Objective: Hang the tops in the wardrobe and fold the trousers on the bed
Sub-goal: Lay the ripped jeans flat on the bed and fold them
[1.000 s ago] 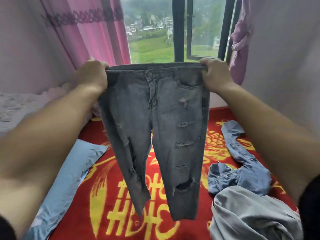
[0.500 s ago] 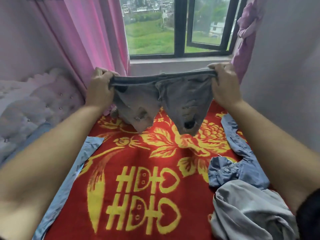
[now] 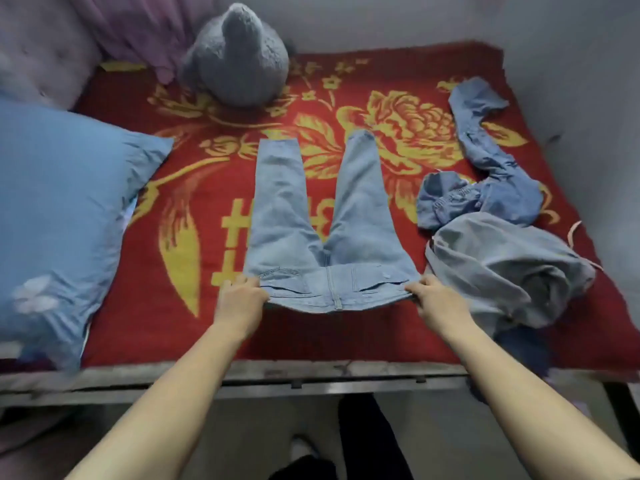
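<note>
Light blue jeans (image 3: 325,223) lie flat on the red and gold bedspread (image 3: 194,320), waistband toward me and both legs spread away toward the wall. My left hand (image 3: 242,299) grips the waistband's left corner. At the right corner, my right hand (image 3: 438,299) pinches the same waistband. To the right, a blue pair of trousers (image 3: 491,181) lies crumpled, and a grey-blue garment (image 3: 502,271) is bunched in front of it, close to my right hand.
A blue pillow (image 3: 65,216) fills the bed's left side. A grey plush toy (image 3: 239,60) sits at the far edge by a pink curtain (image 3: 138,26). The bed frame's metal rail (image 3: 311,379) runs across below my forearms. Walls close the far and right sides.
The jeans hung in the air in front of the window, then were swung down; now they lie spread flat on the bed, back side up. My view has dropped toward the bed.
</note>
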The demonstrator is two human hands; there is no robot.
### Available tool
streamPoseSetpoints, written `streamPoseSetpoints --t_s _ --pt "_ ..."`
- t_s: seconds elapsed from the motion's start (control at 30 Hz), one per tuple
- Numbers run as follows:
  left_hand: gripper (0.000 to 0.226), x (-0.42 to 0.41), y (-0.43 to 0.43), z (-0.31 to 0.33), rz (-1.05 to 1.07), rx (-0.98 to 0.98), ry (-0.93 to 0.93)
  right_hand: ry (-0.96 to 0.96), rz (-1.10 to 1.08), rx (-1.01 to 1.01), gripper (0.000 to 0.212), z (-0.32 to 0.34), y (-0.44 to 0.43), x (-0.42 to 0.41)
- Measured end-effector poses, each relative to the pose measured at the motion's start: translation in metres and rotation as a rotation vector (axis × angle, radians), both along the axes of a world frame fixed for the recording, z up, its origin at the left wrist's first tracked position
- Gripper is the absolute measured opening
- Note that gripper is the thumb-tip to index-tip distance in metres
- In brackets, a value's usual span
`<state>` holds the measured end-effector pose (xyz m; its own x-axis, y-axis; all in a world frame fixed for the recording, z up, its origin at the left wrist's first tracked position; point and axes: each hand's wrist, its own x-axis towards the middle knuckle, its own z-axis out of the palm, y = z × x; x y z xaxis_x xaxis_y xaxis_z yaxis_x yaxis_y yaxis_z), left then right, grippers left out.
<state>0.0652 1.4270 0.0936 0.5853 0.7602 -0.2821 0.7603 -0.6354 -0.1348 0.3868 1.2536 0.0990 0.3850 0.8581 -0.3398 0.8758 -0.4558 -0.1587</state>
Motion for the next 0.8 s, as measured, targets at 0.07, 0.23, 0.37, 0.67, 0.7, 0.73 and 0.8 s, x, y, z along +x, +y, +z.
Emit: streamPoseSetpoints --t_s 0.07,0.23,0.37,0.67,0.7,0.73,0.8 --pt "0.030 -0.008 -0.028 -0.036 0.012 -0.074 0.058 -0.008 -0.006 -0.075 0.038 -0.032 -0.024 -0.015" --pt "0.031 -0.029 -0.072 -0.097 0.014 -0.139 0.139 -0.022 -0.035 -0.136 0.035 -0.091 -0.072 -0.038" --pt "0.026 -0.040 -0.094 -0.142 -0.017 -0.160 0.190 0.048 -0.056 -0.170 0.033 -0.143 -0.103 -0.052" --pt "0.029 -0.039 -0.136 -0.240 0.070 -0.320 0.302 0.154 -0.049 -0.367 0.045 -0.240 -0.117 -0.056" --pt "0.029 -0.035 -0.138 -0.243 0.084 -0.313 0.298 0.141 -0.041 -0.397 0.044 -0.243 -0.113 -0.054" --pt "0.028 -0.029 -0.140 -0.244 0.107 -0.292 0.260 0.136 -0.062 -0.396 0.042 -0.243 -0.109 -0.051" --pt "0.029 -0.013 -0.144 -0.245 0.148 -0.239 0.073 0.144 -0.169 -0.289 0.036 -0.243 -0.100 -0.044"
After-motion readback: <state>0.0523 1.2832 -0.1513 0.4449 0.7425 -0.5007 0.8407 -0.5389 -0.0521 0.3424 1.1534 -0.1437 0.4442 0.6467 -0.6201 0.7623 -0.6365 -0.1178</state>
